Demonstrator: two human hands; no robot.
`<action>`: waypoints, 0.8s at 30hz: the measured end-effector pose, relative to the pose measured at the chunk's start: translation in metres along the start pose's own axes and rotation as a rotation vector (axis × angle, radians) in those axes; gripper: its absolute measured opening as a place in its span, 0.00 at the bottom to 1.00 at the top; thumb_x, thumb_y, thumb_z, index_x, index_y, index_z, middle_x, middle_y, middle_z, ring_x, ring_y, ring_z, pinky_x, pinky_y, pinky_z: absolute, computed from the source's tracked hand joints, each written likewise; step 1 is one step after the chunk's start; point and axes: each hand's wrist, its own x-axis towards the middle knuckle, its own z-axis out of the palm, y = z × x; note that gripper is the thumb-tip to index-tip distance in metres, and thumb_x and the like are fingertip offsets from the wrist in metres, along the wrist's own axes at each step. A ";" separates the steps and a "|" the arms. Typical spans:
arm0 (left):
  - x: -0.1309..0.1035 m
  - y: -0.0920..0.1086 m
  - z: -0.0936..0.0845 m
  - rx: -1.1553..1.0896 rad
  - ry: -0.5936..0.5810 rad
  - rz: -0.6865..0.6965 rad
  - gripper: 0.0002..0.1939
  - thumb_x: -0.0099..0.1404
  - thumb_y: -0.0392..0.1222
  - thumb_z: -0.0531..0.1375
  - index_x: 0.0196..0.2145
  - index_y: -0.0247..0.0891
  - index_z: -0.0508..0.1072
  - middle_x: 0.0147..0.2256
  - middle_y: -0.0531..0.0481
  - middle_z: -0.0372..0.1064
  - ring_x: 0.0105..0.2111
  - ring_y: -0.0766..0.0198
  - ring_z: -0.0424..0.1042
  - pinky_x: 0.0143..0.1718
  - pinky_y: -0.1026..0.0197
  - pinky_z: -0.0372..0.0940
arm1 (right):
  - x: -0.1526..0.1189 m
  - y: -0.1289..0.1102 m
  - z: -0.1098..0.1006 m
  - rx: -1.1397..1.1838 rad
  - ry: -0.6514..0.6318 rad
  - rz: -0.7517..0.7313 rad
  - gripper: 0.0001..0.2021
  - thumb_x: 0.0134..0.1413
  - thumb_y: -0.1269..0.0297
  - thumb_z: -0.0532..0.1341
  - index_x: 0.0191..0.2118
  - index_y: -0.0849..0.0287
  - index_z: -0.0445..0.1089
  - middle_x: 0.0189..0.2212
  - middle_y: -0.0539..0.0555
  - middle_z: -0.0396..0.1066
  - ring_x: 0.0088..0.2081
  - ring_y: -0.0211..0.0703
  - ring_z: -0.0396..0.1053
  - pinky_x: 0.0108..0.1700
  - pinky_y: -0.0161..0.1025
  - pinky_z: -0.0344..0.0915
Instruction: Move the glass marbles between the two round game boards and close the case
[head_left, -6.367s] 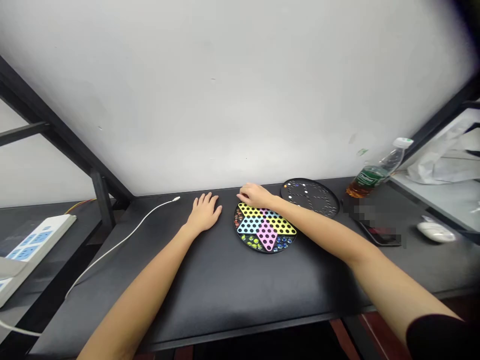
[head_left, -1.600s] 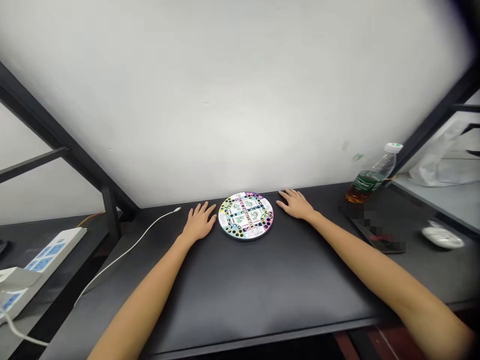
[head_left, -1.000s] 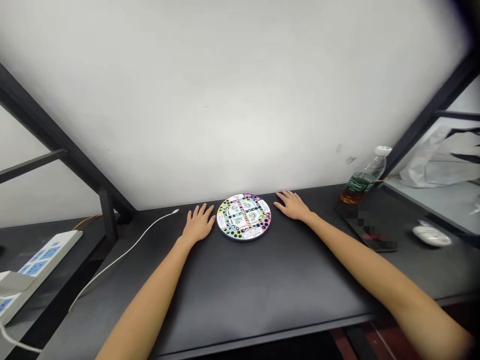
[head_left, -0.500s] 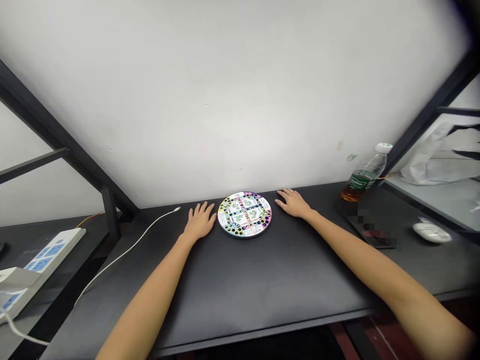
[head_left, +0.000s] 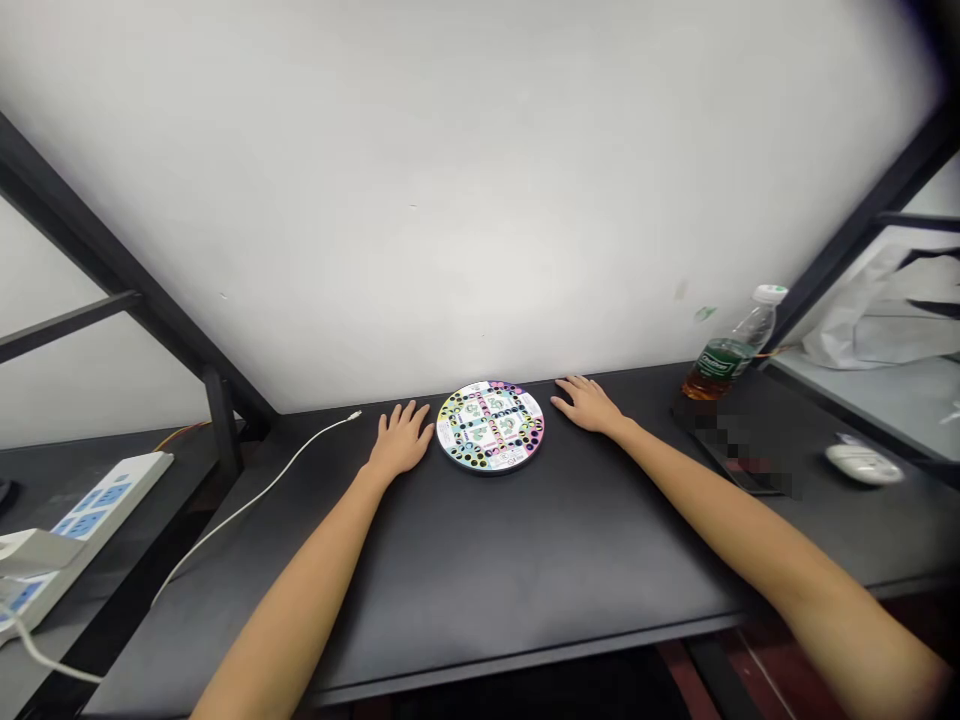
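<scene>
A round, colourful game board (head_left: 490, 428) with rows of dark holes and printed figures lies flat on the black table (head_left: 510, 570), close to the wall. Just left of it, my left hand (head_left: 401, 440) rests palm down with the fingers spread, close to the board's rim and holding nothing. On the other side, my right hand (head_left: 589, 405) also lies flat, fingers stretched toward the wall, a small gap away from the board. Neither hand grips anything.
A white cable (head_left: 259, 497) runs along the table's left. A power strip (head_left: 82, 535) lies further left. On the right stand a drink bottle (head_left: 724, 355), a dark flat, partly blurred-out object (head_left: 739, 462) and a white mouse (head_left: 862, 464). A wall (head_left: 480, 200) rises behind.
</scene>
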 end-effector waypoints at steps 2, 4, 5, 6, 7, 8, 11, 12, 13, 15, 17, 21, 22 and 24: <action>0.000 0.000 0.000 -0.002 -0.001 -0.001 0.30 0.74 0.55 0.41 0.69 0.44 0.54 0.71 0.45 0.45 0.70 0.45 0.44 0.67 0.36 0.44 | 0.000 0.000 0.000 0.002 -0.006 0.000 0.36 0.67 0.41 0.42 0.69 0.61 0.56 0.70 0.62 0.50 0.70 0.58 0.46 0.69 0.55 0.43; 0.000 0.000 0.001 -0.011 -0.004 -0.002 0.30 0.74 0.55 0.41 0.69 0.44 0.54 0.71 0.45 0.45 0.70 0.44 0.44 0.67 0.36 0.43 | 0.000 0.000 0.000 0.004 -0.007 -0.001 0.36 0.67 0.41 0.42 0.69 0.61 0.56 0.70 0.61 0.50 0.70 0.58 0.46 0.69 0.55 0.43; 0.000 0.000 0.001 -0.015 -0.005 -0.001 0.31 0.74 0.55 0.41 0.69 0.44 0.54 0.71 0.45 0.45 0.70 0.44 0.44 0.67 0.36 0.43 | 0.000 0.000 0.000 0.005 -0.007 -0.001 0.36 0.67 0.41 0.42 0.69 0.61 0.56 0.70 0.61 0.50 0.70 0.58 0.46 0.69 0.55 0.43; 0.000 -0.001 0.001 -0.019 -0.005 0.001 0.31 0.74 0.55 0.41 0.69 0.44 0.54 0.71 0.45 0.45 0.70 0.44 0.44 0.67 0.36 0.43 | 0.000 0.000 0.000 0.005 -0.005 -0.002 0.36 0.67 0.42 0.42 0.69 0.61 0.56 0.70 0.61 0.50 0.70 0.58 0.46 0.69 0.55 0.43; 0.000 -0.001 0.001 -0.021 -0.003 0.003 0.31 0.74 0.55 0.41 0.69 0.43 0.54 0.71 0.45 0.45 0.70 0.44 0.44 0.67 0.35 0.43 | 0.000 0.000 0.000 0.006 -0.004 -0.003 0.36 0.67 0.42 0.43 0.69 0.61 0.56 0.70 0.62 0.50 0.70 0.58 0.46 0.69 0.55 0.43; 0.000 -0.001 0.001 -0.021 -0.001 0.005 0.31 0.74 0.55 0.41 0.69 0.43 0.54 0.71 0.45 0.45 0.70 0.43 0.44 0.67 0.35 0.43 | 0.000 0.000 0.000 0.007 -0.003 -0.003 0.36 0.67 0.42 0.43 0.69 0.61 0.56 0.70 0.62 0.50 0.70 0.58 0.46 0.69 0.55 0.43; 0.000 -0.001 0.002 -0.013 0.003 0.007 0.31 0.74 0.55 0.41 0.69 0.44 0.54 0.71 0.45 0.45 0.70 0.44 0.44 0.66 0.35 0.44 | 0.000 0.000 0.000 0.006 -0.001 -0.003 0.36 0.67 0.42 0.43 0.69 0.61 0.57 0.70 0.62 0.50 0.70 0.58 0.46 0.69 0.55 0.43; 0.000 -0.002 0.002 -0.012 0.003 0.005 0.31 0.74 0.56 0.41 0.69 0.44 0.54 0.71 0.45 0.45 0.70 0.44 0.44 0.66 0.36 0.44 | 0.000 0.000 -0.001 0.004 -0.002 -0.003 0.36 0.67 0.42 0.43 0.69 0.61 0.57 0.70 0.62 0.50 0.70 0.58 0.46 0.69 0.55 0.43; 0.000 -0.002 0.002 -0.013 0.003 0.005 0.31 0.74 0.56 0.41 0.69 0.44 0.54 0.71 0.45 0.45 0.70 0.44 0.44 0.66 0.36 0.44 | 0.000 0.000 -0.001 0.003 -0.003 -0.003 0.35 0.67 0.42 0.43 0.69 0.61 0.57 0.70 0.62 0.51 0.70 0.58 0.46 0.69 0.55 0.44; 0.000 -0.002 0.002 -0.015 0.003 0.007 0.31 0.74 0.56 0.41 0.69 0.44 0.54 0.71 0.45 0.45 0.70 0.44 0.44 0.67 0.36 0.44 | -0.001 -0.001 -0.001 0.002 -0.005 -0.003 0.35 0.67 0.42 0.43 0.69 0.61 0.57 0.70 0.62 0.51 0.70 0.58 0.46 0.69 0.55 0.44; 0.001 -0.002 0.003 -0.015 0.004 0.006 0.31 0.74 0.56 0.41 0.69 0.45 0.53 0.71 0.46 0.45 0.70 0.44 0.44 0.67 0.36 0.44 | -0.001 -0.001 -0.002 0.003 -0.007 -0.001 0.35 0.67 0.42 0.43 0.69 0.61 0.57 0.70 0.62 0.50 0.70 0.58 0.46 0.69 0.55 0.44; 0.001 -0.002 0.003 -0.014 0.004 0.005 0.31 0.74 0.56 0.40 0.69 0.45 0.53 0.71 0.46 0.45 0.70 0.44 0.44 0.67 0.36 0.44 | -0.001 -0.001 -0.001 0.005 -0.009 0.003 0.35 0.67 0.42 0.43 0.69 0.61 0.56 0.70 0.62 0.50 0.70 0.58 0.46 0.69 0.55 0.43; 0.001 -0.002 0.003 -0.015 0.003 0.004 0.31 0.74 0.56 0.41 0.69 0.44 0.53 0.71 0.46 0.45 0.70 0.44 0.44 0.67 0.36 0.44 | -0.001 -0.001 -0.001 0.006 -0.010 0.003 0.35 0.67 0.42 0.43 0.69 0.61 0.56 0.70 0.62 0.50 0.70 0.58 0.46 0.69 0.55 0.43; 0.001 -0.002 0.003 -0.018 0.005 0.003 0.31 0.74 0.56 0.41 0.69 0.44 0.53 0.71 0.45 0.45 0.70 0.44 0.44 0.67 0.36 0.44 | 0.000 0.000 -0.001 0.008 -0.012 0.005 0.35 0.67 0.42 0.43 0.69 0.61 0.56 0.70 0.62 0.50 0.70 0.58 0.45 0.69 0.55 0.43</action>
